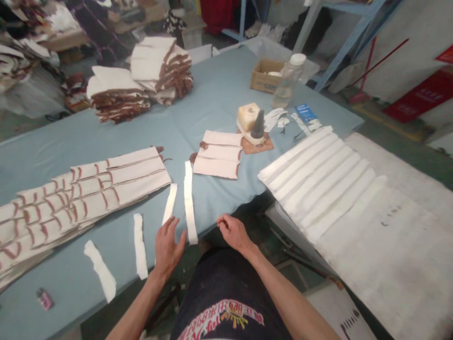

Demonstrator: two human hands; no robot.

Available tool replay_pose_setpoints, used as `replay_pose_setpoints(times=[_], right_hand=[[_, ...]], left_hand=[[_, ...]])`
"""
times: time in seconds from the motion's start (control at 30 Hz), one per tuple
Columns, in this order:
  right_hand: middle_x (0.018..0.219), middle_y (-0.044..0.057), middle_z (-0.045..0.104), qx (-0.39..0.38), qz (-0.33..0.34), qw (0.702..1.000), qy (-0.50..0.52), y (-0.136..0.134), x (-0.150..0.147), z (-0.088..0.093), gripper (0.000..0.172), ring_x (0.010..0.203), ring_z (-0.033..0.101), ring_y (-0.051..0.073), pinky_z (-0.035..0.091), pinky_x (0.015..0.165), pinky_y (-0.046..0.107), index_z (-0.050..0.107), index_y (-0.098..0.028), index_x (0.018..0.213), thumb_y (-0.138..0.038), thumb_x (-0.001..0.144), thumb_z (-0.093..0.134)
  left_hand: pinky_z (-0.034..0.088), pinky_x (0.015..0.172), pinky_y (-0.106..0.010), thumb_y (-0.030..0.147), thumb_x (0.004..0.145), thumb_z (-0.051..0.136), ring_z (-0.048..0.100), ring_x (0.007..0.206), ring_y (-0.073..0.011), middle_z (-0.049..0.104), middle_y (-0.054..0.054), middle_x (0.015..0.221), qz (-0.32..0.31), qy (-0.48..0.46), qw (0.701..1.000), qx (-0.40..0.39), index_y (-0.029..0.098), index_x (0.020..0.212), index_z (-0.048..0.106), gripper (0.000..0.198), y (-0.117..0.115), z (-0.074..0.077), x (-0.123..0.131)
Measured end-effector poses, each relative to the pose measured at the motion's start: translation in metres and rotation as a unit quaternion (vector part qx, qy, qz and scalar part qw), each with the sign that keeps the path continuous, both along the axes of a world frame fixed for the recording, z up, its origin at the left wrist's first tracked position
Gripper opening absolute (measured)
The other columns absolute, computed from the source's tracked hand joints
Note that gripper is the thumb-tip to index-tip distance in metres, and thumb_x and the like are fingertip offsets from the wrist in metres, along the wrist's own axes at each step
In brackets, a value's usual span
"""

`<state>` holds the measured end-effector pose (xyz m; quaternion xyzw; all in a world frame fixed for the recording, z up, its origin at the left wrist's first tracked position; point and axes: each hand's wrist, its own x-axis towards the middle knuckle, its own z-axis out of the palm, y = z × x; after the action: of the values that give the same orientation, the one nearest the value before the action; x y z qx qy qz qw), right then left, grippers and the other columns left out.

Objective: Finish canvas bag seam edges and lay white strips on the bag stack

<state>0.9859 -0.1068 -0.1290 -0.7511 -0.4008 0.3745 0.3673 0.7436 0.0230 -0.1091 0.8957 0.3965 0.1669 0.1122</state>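
My left hand (167, 244) is over the table's front edge, fingers apart and holding nothing. It reaches the lower end of a short white strip (171, 200); whether it touches the strip I cannot tell. Just right of it lies a longer white strip (189, 203), its lower end at the edge. My right hand (233, 231) is at the edge with its fingers curled in, and nothing shows in them. More white strips (140, 248) lie to the left. Beyond the hands is a pale panel (217, 158) with brown edging.
Overlapping pale panels (138, 172) fan out at left; stacked bundles (155, 61) stand behind. A yellowish block (248, 115) and dark cone (259, 125) sit on a brown square. A bottle (288, 80) and carton (264, 78) stand farther back. White strips (318, 174) cover the right board.
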Motion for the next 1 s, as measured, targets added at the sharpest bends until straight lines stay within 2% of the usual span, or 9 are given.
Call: replay_pose_setpoints(times=[0.1,0.23,0.37,0.47,0.53,0.6,0.77,0.9,1.0], right_hand=[[0.091,0.001,0.077,-0.006,-0.022,1.000,0.020,-0.078,0.009,0.004,0.015,0.084,0.073,0.017,0.056,0.085,0.032,0.073,-0.021,0.099,-0.026,0.097,0.059],[0.079,0.003,0.078,-0.050,-0.115,0.991,0.037,-0.198,0.030,-0.011,0.023,0.073,0.074,0.022,0.055,0.069,0.030,0.071,-0.024,0.088,-0.037,0.089,0.052],[0.074,0.005,0.079,-0.083,-0.196,0.976,0.045,-0.299,0.055,-0.029,0.027,0.071,0.076,0.027,0.058,0.065,0.033,0.069,-0.027,0.081,-0.051,0.079,0.057],[0.073,0.006,0.079,-0.098,-0.240,0.964,0.052,-0.344,0.068,-0.038,0.028,0.067,0.076,0.029,0.058,0.061,0.035,0.069,-0.029,0.078,-0.055,0.075,0.058],[0.074,0.006,0.079,-0.110,-0.276,0.952,0.073,-0.353,0.073,-0.044,0.029,0.067,0.076,0.029,0.059,0.061,0.035,0.070,-0.029,0.079,-0.056,0.074,0.059],[0.078,0.006,0.079,-0.115,-0.304,0.940,0.099,-0.348,0.075,-0.051,0.030,0.072,0.076,0.029,0.060,0.065,0.035,0.072,-0.029,0.083,-0.055,0.074,0.060],[0.089,0.008,0.080,-0.101,-0.319,0.934,0.125,-0.302,0.068,-0.064,0.039,0.087,0.077,0.029,0.061,0.079,0.035,0.074,-0.026,0.093,-0.058,0.075,0.061],[0.086,0.008,0.081,-0.106,-0.320,0.931,0.138,-0.274,0.056,-0.062,0.041,0.085,0.078,0.030,0.063,0.075,0.036,0.075,-0.027,0.090,-0.061,0.072,0.061],[0.079,0.007,0.080,-0.116,-0.321,0.929,0.146,-0.262,0.053,-0.061,0.039,0.080,0.078,0.032,0.063,0.070,0.037,0.075,-0.029,0.084,-0.062,0.066,0.064]], left_hand=[[0.052,0.102,-0.057,0.035,0.100,0.056,0.061,0.123,-0.0380,0.064,-0.019,0.136,-0.069,0.022,0.997,0.002,0.019,0.133,0.060,0.037,-0.031,-0.009,0.019],[0.051,0.106,-0.054,0.031,0.100,0.061,0.060,0.127,-0.0323,0.067,-0.013,0.132,-0.145,0.073,0.987,0.003,0.018,0.127,0.064,0.031,-0.031,-0.023,0.044],[0.053,0.103,-0.052,0.034,0.100,0.065,0.063,0.121,-0.0284,0.067,-0.011,0.128,-0.143,0.124,0.982,0.010,0.017,0.122,0.066,0.028,-0.021,-0.022,0.051],[0.051,0.105,-0.054,0.034,0.100,0.065,0.062,0.122,-0.0289,0.067,-0.010,0.126,-0.126,0.137,0.982,0.012,0.017,0.119,0.067,0.025,-0.023,-0.016,0.050],[0.050,0.107,-0.055,0.035,0.100,0.065,0.061,0.122,-0.0292,0.068,-0.010,0.123,-0.118,0.138,0.983,0.008,0.017,0.116,0.068,0.024,-0.025,-0.011,0.051],[0.049,0.107,-0.055,0.036,0.100,0.064,0.061,0.122,-0.0292,0.069,-0.010,0.119,-0.113,0.134,0.985,-0.001,0.017,0.113,0.069,0.023,-0.024,-0.008,0.054],[0.047,0.108,-0.055,0.039,0.100,0.064,0.060,0.122,-0.0291,0.070,-0.009,0.117,-0.106,0.093,0.989,-0.052,0.018,0.110,0.070,0.024,-0.013,-0.005,0.067],[0.048,0.108,-0.055,0.041,0.098,0.067,0.061,0.121,-0.0288,0.069,-0.010,0.121,-0.061,0.021,0.990,-0.124,0.017,0.108,0.070,0.026,0.006,-0.006,0.083],[0.055,0.100,-0.051,0.039,0.099,0.067,0.066,0.113,-0.0266,0.067,-0.011,0.127,-0.001,-0.057,0.978,-0.202,0.017,0.118,0.067,0.030,0.029,-0.015,0.112]])
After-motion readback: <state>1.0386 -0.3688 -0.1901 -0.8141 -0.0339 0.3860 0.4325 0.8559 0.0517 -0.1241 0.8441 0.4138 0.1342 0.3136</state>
